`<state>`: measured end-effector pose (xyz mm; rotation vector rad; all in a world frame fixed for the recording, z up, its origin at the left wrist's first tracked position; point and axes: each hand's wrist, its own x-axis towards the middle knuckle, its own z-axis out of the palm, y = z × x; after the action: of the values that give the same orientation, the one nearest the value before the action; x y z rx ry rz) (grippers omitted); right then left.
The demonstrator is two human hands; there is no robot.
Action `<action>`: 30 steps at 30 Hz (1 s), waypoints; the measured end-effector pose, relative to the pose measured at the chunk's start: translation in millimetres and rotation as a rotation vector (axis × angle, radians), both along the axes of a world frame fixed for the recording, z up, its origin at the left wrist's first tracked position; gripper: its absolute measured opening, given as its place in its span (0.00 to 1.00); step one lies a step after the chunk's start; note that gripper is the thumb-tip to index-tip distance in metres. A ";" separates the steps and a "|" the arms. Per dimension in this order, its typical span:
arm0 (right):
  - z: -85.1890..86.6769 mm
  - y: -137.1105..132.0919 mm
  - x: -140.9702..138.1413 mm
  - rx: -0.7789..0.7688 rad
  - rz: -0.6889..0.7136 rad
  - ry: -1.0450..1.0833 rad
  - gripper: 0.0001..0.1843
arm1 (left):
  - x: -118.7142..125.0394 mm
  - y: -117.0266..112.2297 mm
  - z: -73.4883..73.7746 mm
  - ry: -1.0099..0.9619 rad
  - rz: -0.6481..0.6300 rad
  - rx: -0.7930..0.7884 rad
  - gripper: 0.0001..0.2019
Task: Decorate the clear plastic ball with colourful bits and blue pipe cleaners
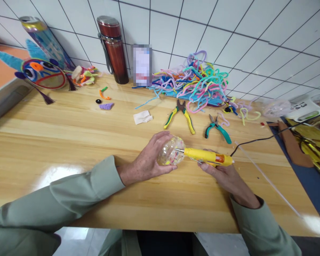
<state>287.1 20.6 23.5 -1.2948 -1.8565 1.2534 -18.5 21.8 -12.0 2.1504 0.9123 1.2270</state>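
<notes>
A clear ball [165, 152] flecked with coloured bits sits over the near middle of the wooden table [69, 142], though whether it touches the wood cannot be told; the left hand [146, 159] grips it from the left, fingers curved over its far side and thumb pressed to its near side; the metal tip of a yellow glue gun [202, 155] overlaps the ball in view, contact unclear; the right hand [226, 176] clasps the gun from below, its fingers mostly hidden; a black cord [266, 139] runs rightward from behind the gun; beyond the hands lie a white scrap [143, 117], yellow-handled pliers [181, 107] and teal-handled pliers [215, 125], both with handles spread; farther back, a heap of fuzzy coloured stems [194, 83] lies against the tiled wall [234, 32], with a red-brown flask [113, 49] standing to its left; at far left sits a blue-eared craft face [44, 73].
</notes>
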 end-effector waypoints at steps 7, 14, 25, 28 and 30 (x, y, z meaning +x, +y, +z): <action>2.9 2.4 -2.1 0.038 0.016 -0.016 0.19 | 0.1 0.8 -0.5 -0.001 0.002 0.003 0.47; 3.1 3.0 -2.8 0.039 0.012 -0.026 0.21 | 0.3 -0.2 1.3 0.004 0.008 -0.001 0.48; 3.4 4.0 -4.0 0.031 -0.009 -0.028 0.23 | 0.7 0.0 -1.3 -0.006 0.008 0.008 0.47; 0.8 4.2 -2.9 0.042 -0.012 -0.027 0.22 | 0.7 0.1 -1.2 -0.006 0.005 0.005 0.46; -0.4 3.9 -2.1 0.045 -0.013 -0.029 0.22 | 0.5 -0.1 -1.0 -0.001 0.004 -0.003 0.47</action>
<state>285.0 24.5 23.1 -1.3054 -1.8835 1.1847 -18.0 21.7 -13.1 2.1464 0.9186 1.2275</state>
